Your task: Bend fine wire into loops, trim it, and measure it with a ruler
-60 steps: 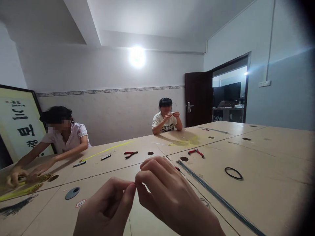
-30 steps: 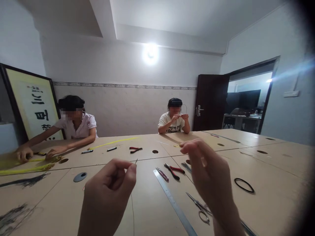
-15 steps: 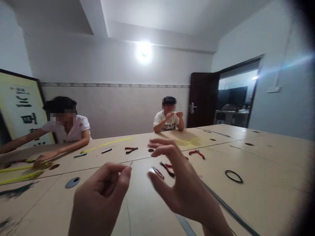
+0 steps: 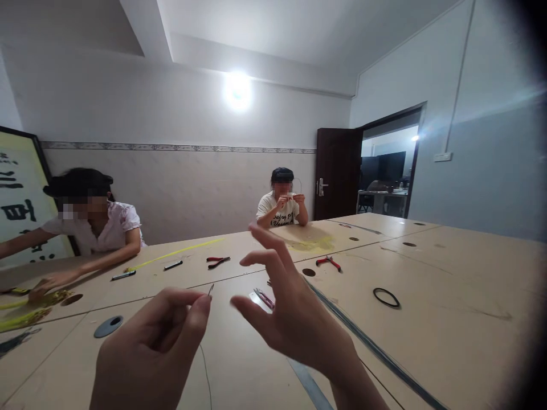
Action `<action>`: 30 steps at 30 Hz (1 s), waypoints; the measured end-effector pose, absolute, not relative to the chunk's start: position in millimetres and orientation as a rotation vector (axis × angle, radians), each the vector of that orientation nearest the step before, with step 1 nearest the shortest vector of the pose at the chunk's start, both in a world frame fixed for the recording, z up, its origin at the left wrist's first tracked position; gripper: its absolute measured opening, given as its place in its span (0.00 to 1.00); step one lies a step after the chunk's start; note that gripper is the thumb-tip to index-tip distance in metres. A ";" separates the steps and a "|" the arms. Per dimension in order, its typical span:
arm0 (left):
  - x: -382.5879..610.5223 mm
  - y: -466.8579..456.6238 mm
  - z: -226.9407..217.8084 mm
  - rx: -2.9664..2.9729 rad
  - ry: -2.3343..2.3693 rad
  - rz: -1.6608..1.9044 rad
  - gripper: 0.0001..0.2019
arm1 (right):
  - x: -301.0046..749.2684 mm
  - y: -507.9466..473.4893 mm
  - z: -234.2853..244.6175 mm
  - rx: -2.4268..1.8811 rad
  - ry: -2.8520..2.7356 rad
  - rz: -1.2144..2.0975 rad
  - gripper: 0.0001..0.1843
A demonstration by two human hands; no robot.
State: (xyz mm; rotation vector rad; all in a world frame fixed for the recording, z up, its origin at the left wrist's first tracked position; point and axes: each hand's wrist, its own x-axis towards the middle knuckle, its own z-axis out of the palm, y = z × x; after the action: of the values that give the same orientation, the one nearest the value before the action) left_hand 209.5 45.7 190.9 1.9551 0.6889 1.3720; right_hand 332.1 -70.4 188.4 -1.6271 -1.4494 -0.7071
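left hand (image 4: 156, 339) with thin wire (image 4: 211, 290) in pinch, right hand (image 4: 294, 322) near

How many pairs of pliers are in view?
2 clearly: left pliers beyond the left hand, right pliers beyond the right hand, which may hide another.

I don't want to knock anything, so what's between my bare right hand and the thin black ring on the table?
In the head view, a long bundle of thin grey strands lies between your right hand and the black ring.

Craft workroom, large table (image 4: 453, 273), pliers (image 4: 221, 261), wire bundle (image 4: 371, 340)
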 end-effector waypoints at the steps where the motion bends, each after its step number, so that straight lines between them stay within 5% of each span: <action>1: 209.2 44.3 191.7 1.943 0.695 1.368 0.09 | 333.0 -70.1 189.1 -1.611 -1.443 -0.646 0.01; 5: 208.3 38.8 193.8 1.899 0.656 1.346 0.09 | 335.0 -71.7 185.5 -1.564 -1.411 -0.486 0.13; 7: 208.0 37.6 194.4 1.898 0.641 1.337 0.10 | 336.0 -74.0 182.9 -1.530 -1.454 -0.425 0.28; 15: 207.5 42.8 193.5 1.942 0.540 1.328 0.10 | 340.6 -73.5 192.5 -0.575 -1.415 0.547 0.52; 19: 208.4 39.9 193.2 1.890 0.608 1.326 0.10 | 341.9 -71.4 193.9 -0.277 -1.258 0.825 0.52; 26: 208.7 37.3 193.5 1.895 0.619 1.310 0.11 | 343.4 -72.2 195.0 -0.313 -1.281 0.778 0.48; 30: 208.0 41.5 192.7 1.880 0.613 1.354 0.11 | 344.7 -69.4 195.0 -0.462 -1.266 0.627 0.27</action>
State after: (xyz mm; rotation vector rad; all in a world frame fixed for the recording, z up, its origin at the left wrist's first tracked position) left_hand 208.0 41.5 192.7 1.8796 0.6130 1.3537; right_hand 344.7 -69.4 195.0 -0.4617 -1.2656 0.6268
